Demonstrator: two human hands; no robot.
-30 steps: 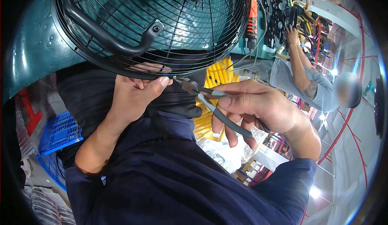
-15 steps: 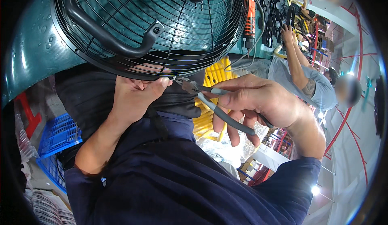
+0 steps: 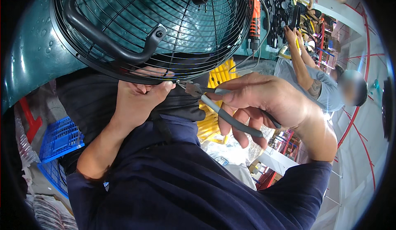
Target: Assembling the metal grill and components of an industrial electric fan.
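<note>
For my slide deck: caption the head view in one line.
Left hand steadies a black wire fan guard while the right hand applies grey-handled pliers to its rim.

round black wire fan guard with curved black handle, tilted, rim at bottom of grille | grey-handled metal pliers; nose at guard's lower rim; handles angled down-right

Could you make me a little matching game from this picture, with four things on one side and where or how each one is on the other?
Things:
1. pliers
2. black handle
3. blue crate
4. orange power tool

Places or states:
A. hanging at the upper right, beyond the fan guard
B. low on the left, beside the person's arm
C. gripped in the right hand
D. fixed across the wire grille

Pairs: 1-C, 2-D, 3-B, 4-A
</note>
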